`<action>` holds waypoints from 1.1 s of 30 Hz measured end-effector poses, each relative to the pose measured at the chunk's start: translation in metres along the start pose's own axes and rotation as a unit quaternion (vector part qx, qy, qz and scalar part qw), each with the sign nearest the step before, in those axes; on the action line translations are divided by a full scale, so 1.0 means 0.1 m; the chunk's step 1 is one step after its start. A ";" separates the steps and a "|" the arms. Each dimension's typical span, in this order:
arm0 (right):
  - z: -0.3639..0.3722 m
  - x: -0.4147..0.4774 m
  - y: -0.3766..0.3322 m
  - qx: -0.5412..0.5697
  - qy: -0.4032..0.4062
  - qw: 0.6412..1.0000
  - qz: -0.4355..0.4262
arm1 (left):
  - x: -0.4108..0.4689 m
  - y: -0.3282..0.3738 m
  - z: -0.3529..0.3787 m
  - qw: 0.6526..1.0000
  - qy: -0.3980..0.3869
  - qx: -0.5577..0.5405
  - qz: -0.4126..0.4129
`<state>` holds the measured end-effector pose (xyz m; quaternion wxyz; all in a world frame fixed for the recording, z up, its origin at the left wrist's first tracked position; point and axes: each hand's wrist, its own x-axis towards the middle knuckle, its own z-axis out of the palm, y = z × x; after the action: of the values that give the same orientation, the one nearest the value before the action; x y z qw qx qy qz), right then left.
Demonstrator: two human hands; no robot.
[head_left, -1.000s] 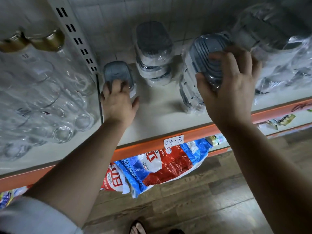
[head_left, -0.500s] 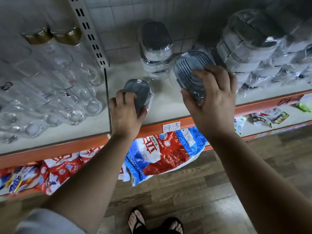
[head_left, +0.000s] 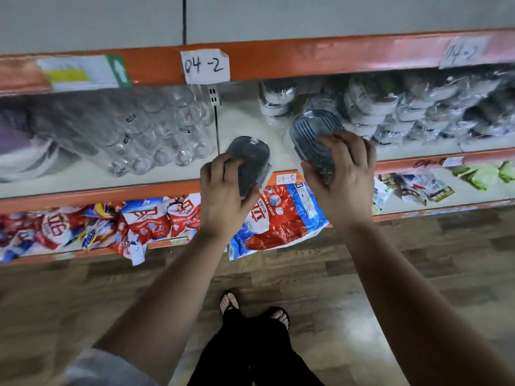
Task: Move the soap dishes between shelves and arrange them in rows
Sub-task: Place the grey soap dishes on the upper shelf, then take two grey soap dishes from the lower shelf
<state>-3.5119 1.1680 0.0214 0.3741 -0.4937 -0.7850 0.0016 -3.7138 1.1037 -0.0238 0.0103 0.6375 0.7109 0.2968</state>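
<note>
My left hand (head_left: 224, 197) grips a grey ribbed soap dish (head_left: 249, 158) wrapped in clear plastic, held over the front edge of the middle shelf (head_left: 245, 126). My right hand (head_left: 341, 179) grips a second wrapped grey soap dish (head_left: 310, 132), tilted, just in front of that shelf. A short stack of wrapped soap dishes (head_left: 276, 103) stands at the back of the shelf. Many more wrapped dishes (head_left: 412, 107) are piled along its right side.
Clear glasses (head_left: 156, 135) lie on the shelf left of a metal divider (head_left: 216, 126). Above runs an orange shelf edge with the label 04-2 (head_left: 204, 65). Red and blue bags (head_left: 281, 215) fill the lower shelf. My sandalled feet (head_left: 252, 307) stand on wooden flooring.
Both hands have drawn their soap dishes back from the shelf toward its front edge. The view has pulled back and up, bringing the upper shelf edge into sight.
</note>
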 end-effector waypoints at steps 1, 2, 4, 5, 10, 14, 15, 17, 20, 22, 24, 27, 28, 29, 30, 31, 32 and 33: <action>-0.07 -0.02 -0.07 0.005 0.000 1.000 -0.004 | -0.05 0.03 -0.13 1.000 0.008 -0.002 0.003; -0.14 -0.03 -0.15 0.009 -0.001 1.000 -0.009 | -0.10 0.06 -0.26 1.000 0.019 -0.004 0.008; -0.27 -0.06 -0.32 0.017 0.001 1.000 -0.022 | -0.18 0.08 -0.53 0.999 0.043 -0.008 0.014; -0.33 -0.06 -0.40 0.022 0.004 0.999 -0.030 | -0.21 0.08 -0.66 0.998 0.056 -0.011 0.014; -0.47 -0.03 -0.88 0.060 0.059 0.993 -0.078 | -0.35 -0.04 -1.28 0.994 0.104 -0.036 0.022; -0.43 0.18 -1.33 0.072 0.104 0.984 -0.125 | -0.36 -0.35 -1.73 0.991 0.113 -0.038 0.063; -0.40 0.24 -1.46 0.069 0.108 0.984 -0.123 | -0.35 -0.45 -1.85 0.990 0.114 -0.036 0.074; -0.32 0.33 -1.72 0.063 0.115 0.986 -0.105 | -0.33 -0.68 -2.12 0.988 0.122 -0.035 0.086; -0.13 0.45 -2.15 0.067 0.117 0.988 -0.079 | -0.27 -1.11 -2.55 0.986 0.139 -0.028 0.090; 0.01 0.52 -2.43 0.074 0.114 0.988 -0.070 | -0.22 -1.46 -2.80 0.987 0.139 -0.017 0.083; 0.14 0.57 -2.71 0.082 0.115 0.988 -0.069 | -0.19 -1.80 -3.02 0.988 0.134 -0.004 0.070; 0.35 0.63 -3.05 0.078 0.100 0.988 -0.086 | -0.15 -2.24 -3.29 0.990 0.132 0.016 0.043; 0.41 0.66 -3.15 0.075 0.094 0.988 -0.093 | -0.13 -2.36 -3.37 0.990 0.135 0.019 0.041; 0.48 0.71 -3.25 0.073 0.090 0.988 -0.098 | -0.11 -2.47 -3.45 0.989 0.138 0.020 0.042; 0.54 0.75 -3.34 0.075 0.087 0.988 -0.101 | -0.09 -2.57 -3.51 0.989 0.137 0.021 0.044; 0.60 0.81 -3.44 0.080 0.085 0.988 -0.104 | -0.05 -2.66 -3.57 0.990 0.134 0.021 0.048; 0.66 0.86 -3.53 0.086 0.084 0.987 -0.108 | -0.01 -2.74 -3.63 0.989 0.134 0.021 0.053; 0.73 0.92 -3.62 0.091 0.082 0.986 -0.112 | 0.03 -2.81 -3.68 0.988 0.140 0.018 0.059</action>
<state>-3.8561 1.0805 0.1576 0.4781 -0.3653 -0.7987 -0.0094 -4.1119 0.9528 0.1582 -0.1181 0.6308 0.6716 0.3704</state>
